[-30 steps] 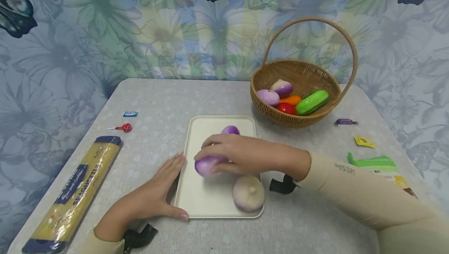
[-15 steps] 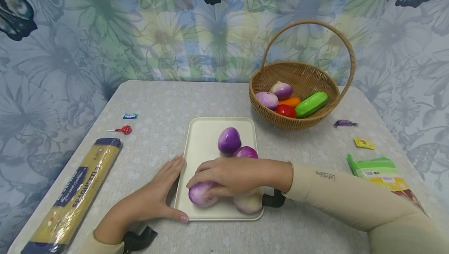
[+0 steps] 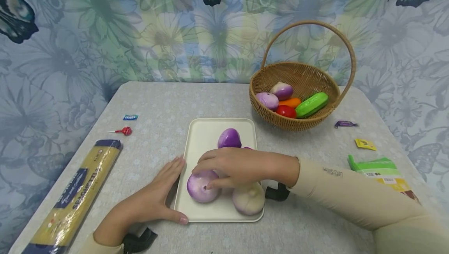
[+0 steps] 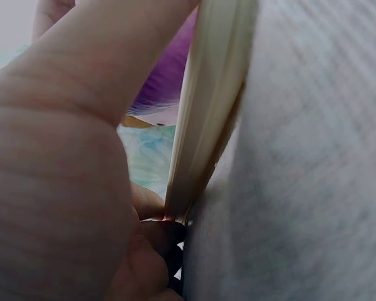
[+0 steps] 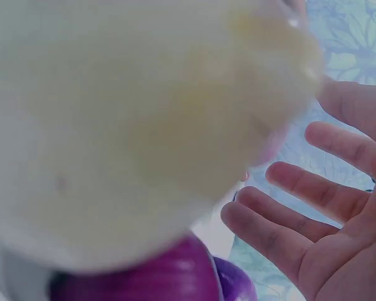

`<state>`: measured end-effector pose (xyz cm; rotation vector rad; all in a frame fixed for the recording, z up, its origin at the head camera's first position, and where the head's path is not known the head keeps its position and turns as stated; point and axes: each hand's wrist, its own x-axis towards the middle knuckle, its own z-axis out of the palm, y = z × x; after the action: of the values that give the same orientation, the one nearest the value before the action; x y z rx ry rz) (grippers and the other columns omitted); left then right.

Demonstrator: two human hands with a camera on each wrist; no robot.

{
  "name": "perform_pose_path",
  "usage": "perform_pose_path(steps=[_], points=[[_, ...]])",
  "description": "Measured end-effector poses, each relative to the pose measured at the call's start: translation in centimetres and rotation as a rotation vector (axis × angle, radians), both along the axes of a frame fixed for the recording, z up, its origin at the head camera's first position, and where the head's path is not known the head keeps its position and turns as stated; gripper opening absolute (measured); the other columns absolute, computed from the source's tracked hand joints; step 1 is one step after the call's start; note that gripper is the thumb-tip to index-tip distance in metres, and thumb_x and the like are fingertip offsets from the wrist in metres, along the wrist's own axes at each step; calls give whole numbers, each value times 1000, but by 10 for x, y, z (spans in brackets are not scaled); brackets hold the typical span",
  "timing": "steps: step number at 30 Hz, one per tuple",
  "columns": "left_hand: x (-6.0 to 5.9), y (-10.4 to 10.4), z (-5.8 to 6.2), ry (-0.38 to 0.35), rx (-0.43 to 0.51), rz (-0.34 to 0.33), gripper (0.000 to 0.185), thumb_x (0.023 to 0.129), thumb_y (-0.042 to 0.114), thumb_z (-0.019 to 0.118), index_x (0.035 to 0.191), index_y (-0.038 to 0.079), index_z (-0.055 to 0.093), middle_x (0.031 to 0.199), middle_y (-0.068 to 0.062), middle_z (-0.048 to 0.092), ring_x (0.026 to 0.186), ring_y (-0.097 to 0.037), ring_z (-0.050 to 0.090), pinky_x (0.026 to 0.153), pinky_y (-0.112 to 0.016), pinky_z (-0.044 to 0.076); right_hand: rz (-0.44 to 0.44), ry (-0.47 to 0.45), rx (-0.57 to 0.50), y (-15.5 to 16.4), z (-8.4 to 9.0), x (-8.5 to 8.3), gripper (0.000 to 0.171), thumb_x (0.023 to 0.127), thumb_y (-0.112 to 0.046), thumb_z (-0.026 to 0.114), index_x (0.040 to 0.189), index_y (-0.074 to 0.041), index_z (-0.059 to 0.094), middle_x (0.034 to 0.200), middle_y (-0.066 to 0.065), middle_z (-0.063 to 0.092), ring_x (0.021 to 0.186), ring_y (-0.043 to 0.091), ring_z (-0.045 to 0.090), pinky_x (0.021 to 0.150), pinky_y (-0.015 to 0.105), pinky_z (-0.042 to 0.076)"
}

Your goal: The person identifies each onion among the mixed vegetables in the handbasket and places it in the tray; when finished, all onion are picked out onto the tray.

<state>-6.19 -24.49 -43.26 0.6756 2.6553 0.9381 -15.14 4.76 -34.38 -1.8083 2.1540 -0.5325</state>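
Note:
In the head view a purple-and-white turnip [image 3: 202, 187] sits at the front left of the cream tray [image 3: 196, 133]. My right hand [image 3: 231, 168] is over and behind it, the thumb overlapping its near side. In the right wrist view its fingers [image 5: 326, 188] are spread and loosely extended. A paler turnip [image 3: 249, 199] lies at the tray's front right corner, filling much of the right wrist view. Farther back is a round purple vegetable [image 3: 229, 138]; another purple one is mostly hidden behind my right hand. My left hand [image 3: 154, 195] rests against the tray's left edge, fingers straight.
A wicker basket [image 3: 280, 123] with several vegetables stands at the back right. A spaghetti pack [image 3: 75, 195], a lollipop [image 3: 126, 131] and a blue-wrapped sweet [image 3: 130, 117] lie left. On the right are purple [image 3: 345, 124] and yellow [image 3: 365, 144] sweets and a green-topped bag [image 3: 380, 168].
My right hand brought the turnip toward the tray's front left and set it down. Since then the hand has moved back off it and its fingers have loosened. My left hand stays put.

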Motion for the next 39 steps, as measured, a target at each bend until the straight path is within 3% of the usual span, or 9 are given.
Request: perform_pose_path(steps=[4, 11, 15, 19, 24, 29, 33, 39], points=[[0, 1, -1, -5, 4, 6, 148, 65, 73, 89, 168, 1, 12, 174, -17, 6, 158, -39, 0, 123, -62, 9, -26, -10, -33, 9, 8, -7, 43, 106, -29, 68, 144, -9, 62, 140, 3, 61, 136, 11, 49, 116, 24, 34], [0, 0, -1, 0, 18, 9, 148, 63, 72, 91, 168, 1, 13, 174, -17, 7, 158, -39, 2, 126, -42, 2, -117, 58, -165, 31, 33, -29, 40, 104, -28, 71, 138, -8, 66, 137, 1, 63, 131, 13, 54, 113, 29, 39], [0, -1, -1, -6, 16, 17, 148, 63, 73, 90, 168, 2, 13, 174, -16, 7, 158, -38, 1, 126, -40, 1, -235, 85, -223, 46, 48, -49, 41, 102, -28, 73, 137, -7, 67, 136, 4, 64, 128, 18, 58, 110, 34, 45], [1, -2, -2, -9, 15, 20, 148, 63, 74, 89, 169, 3, 13, 175, -15, 7, 158, -38, 1, 125, -36, 0, -422, 141, -264, 65, 61, -82, 45, 101, -34, 74, 135, -6, 68, 136, 7, 64, 127, 24, 58, 107, 43, 47], [-1, 0, -1, -13, 18, 18, 148, 63, 74, 90, 169, 3, 13, 175, -15, 7, 159, -37, 2, 124, -34, -1, -679, 120, -121, 106, 75, -136, 63, 101, -48, 70, 144, -3, 60, 146, 15, 55, 140, 36, 46, 115, 55, 37], [-1, 0, -1, -19, 15, 22, 149, 62, 74, 90, 168, 2, 13, 174, -16, 7, 158, -38, 2, 126, -46, 4, -836, 15, 37, 144, 74, -178, 82, 101, -58, 62, 156, 0, 45, 159, 23, 41, 148, 44, 33, 119, 62, 27], [0, 0, -2, -20, 15, 27, 149, 62, 74, 90, 168, 3, 14, 174, -15, 8, 158, -39, 2, 125, -52, 7, -907, -43, 66, 161, 72, -192, 89, 102, -61, 59, 162, 0, 34, 165, 25, 31, 151, 47, 26, 119, 65, 24], [0, 0, -2, -12, 22, 19, 148, 63, 74, 90, 168, 3, 14, 175, -14, 7, 158, -38, 2, 125, -44, 4, -921, -43, 83, 171, 71, -200, 92, 101, -61, 60, 163, 0, 32, 166, 26, 27, 153, 46, 21, 121, 64, 21]])
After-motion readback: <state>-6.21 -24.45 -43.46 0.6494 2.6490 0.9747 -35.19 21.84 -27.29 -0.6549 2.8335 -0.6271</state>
